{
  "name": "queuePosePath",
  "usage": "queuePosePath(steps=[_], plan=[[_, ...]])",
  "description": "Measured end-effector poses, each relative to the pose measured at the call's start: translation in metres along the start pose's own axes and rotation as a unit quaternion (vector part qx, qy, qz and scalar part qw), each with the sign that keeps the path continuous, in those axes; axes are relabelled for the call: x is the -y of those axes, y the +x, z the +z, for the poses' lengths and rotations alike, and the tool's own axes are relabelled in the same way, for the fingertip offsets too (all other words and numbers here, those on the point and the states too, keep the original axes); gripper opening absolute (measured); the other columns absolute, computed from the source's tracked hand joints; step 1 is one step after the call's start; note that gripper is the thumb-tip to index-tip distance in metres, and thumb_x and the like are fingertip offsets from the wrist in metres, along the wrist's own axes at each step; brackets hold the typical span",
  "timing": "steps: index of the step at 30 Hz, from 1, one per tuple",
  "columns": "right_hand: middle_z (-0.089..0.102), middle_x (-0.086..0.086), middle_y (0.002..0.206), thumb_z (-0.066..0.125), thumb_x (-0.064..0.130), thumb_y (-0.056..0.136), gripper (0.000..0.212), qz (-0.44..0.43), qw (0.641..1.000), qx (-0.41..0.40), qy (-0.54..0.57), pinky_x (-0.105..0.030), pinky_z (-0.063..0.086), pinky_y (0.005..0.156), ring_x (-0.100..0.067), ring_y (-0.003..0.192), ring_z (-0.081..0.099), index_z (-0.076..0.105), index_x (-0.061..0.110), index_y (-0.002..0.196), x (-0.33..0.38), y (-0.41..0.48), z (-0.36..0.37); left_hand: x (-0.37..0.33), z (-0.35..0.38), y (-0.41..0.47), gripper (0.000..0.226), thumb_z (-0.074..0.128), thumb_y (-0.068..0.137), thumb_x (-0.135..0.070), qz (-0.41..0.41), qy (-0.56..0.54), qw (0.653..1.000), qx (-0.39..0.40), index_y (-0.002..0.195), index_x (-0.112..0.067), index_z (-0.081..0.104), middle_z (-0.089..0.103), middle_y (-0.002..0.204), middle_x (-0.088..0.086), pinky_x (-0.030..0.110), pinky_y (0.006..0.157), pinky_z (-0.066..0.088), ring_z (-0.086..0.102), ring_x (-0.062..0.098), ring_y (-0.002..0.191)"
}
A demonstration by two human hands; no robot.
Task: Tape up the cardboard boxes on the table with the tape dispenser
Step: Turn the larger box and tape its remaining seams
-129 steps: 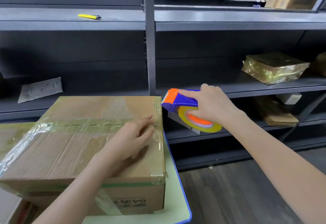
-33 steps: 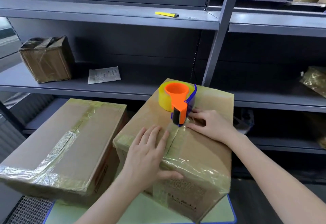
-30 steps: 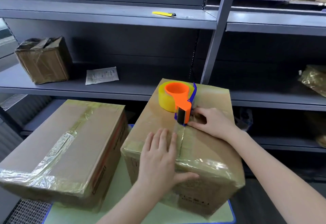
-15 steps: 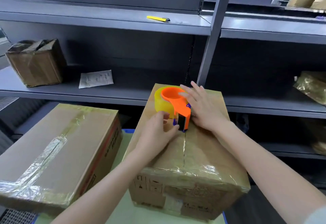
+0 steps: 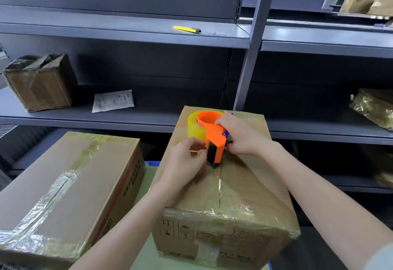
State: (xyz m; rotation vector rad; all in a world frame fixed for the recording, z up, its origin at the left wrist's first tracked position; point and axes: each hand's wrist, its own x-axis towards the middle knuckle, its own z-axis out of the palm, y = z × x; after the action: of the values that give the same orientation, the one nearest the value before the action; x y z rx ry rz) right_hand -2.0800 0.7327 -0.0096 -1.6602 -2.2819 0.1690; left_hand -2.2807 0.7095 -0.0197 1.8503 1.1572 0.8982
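An orange and blue tape dispenser [image 5: 213,133] with a yellowish tape roll lies on top of the cardboard box [image 5: 238,186] in front of me, near its far end, over the centre seam. My right hand [image 5: 239,134] grips the dispenser from the right, fingers over its orange hub. My left hand [image 5: 187,159] pinches at the dispenser's front end by the tape roll. Clear tape wraps the box's near top edge. A second taped cardboard box [image 5: 70,186] stands to the left.
Both boxes stand on a pale green table with a blue rim [image 5: 152,163]. Grey metal shelving [image 5: 127,38] runs behind, with an upright post [image 5: 253,42], a yellow utility knife [image 5: 187,29], a small brown box [image 5: 40,82], a paper sheet [image 5: 113,100] and a wrapped parcel [image 5: 376,108].
My left hand left the box's near top and moved up to the dispenser's front. My right hand shifted from beside the dispenser onto its hub. The box was turned earlier.
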Motion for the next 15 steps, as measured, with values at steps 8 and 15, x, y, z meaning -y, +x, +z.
queuePosePath(steps=[8,15], plan=[[0.062,-0.006,0.081,0.045,0.016,0.075,0.027,0.065,0.973,-0.028,0.218,-0.021,0.046,0.057,-0.006,0.065,0.056,0.052,0.019,0.101,0.040,-0.032,-0.057,-0.035,-0.035,-0.004,0.018,0.054,0.093,-0.010,-0.117,-0.314,0.937,0.095,0.110,-0.005,0.058,0.064,0.110,0.017,0.025,0.054,0.049,0.065,0.021,0.082],[0.057,0.009,0.064,0.036,0.023,0.068,0.018,0.141,0.952,-0.056,0.264,-0.020,0.035,0.051,0.001,0.051,0.047,0.050,0.025,0.079,0.051,-0.047,-0.071,-0.049,-0.040,-0.016,0.025,0.060,0.090,-0.021,-0.118,-0.306,0.925,0.190,0.100,0.001,0.068,0.072,0.093,0.015,0.019,0.058,0.052,0.069,0.016,0.079]])
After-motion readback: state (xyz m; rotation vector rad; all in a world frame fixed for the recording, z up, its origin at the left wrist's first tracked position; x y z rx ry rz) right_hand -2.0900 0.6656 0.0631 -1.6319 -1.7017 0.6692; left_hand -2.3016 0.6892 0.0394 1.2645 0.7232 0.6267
